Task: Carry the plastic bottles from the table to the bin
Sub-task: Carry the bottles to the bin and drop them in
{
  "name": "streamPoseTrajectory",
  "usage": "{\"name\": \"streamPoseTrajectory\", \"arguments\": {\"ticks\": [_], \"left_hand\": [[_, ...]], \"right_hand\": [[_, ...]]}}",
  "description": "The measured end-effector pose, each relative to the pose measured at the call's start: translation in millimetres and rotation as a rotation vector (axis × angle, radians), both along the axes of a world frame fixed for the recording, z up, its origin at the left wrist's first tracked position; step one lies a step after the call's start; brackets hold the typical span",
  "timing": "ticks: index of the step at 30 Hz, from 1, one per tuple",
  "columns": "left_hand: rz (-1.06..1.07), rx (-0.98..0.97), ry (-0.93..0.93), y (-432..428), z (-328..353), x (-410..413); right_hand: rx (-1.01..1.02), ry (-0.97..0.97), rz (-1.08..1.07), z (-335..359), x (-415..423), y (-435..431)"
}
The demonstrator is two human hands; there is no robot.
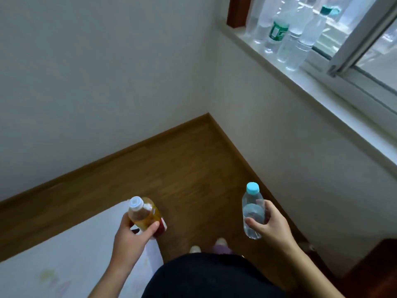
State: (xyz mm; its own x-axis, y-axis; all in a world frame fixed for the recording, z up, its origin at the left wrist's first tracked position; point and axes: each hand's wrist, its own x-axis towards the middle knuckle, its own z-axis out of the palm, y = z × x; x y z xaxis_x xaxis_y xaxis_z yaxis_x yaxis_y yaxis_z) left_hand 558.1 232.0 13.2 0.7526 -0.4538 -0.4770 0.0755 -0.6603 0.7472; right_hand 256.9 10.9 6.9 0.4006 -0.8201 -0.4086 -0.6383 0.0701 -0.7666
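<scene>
My left hand (131, 235) grips a yellow drink bottle (145, 215) with a white cap and a red label, held upright over the floor. My right hand (271, 227) holds a clear water bottle (252, 208) with a light blue cap, also upright. Both bottles are at waist height in front of my dark clothing. No table and no bin are in view.
I stand in a room corner on a brown wooden floor (189, 168) with white walls ahead and to the right. Several clear plastic bottles (287, 33) stand on the window sill (322, 87) at the upper right. A pale sheet-covered surface (64, 259) lies at the lower left.
</scene>
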Motion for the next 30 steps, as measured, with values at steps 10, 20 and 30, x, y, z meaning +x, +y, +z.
{"name": "streamPoseTrajectory", "arguments": {"ticks": [10, 20, 30], "left_hand": [[0.257, 0.032, 0.019, -61, -9, 100], [0.728, 0.125, -0.012, -90, -4, 158], [1.215, 0.083, 0.065, -70, -24, 171]], "right_hand": [[0.053, 0.003, 0.200, -3, 147, -149], [0.043, 0.115, 0.810, -6, 376, -259], [0.014, 0.035, 1.198, 2, 586, -231]]}}
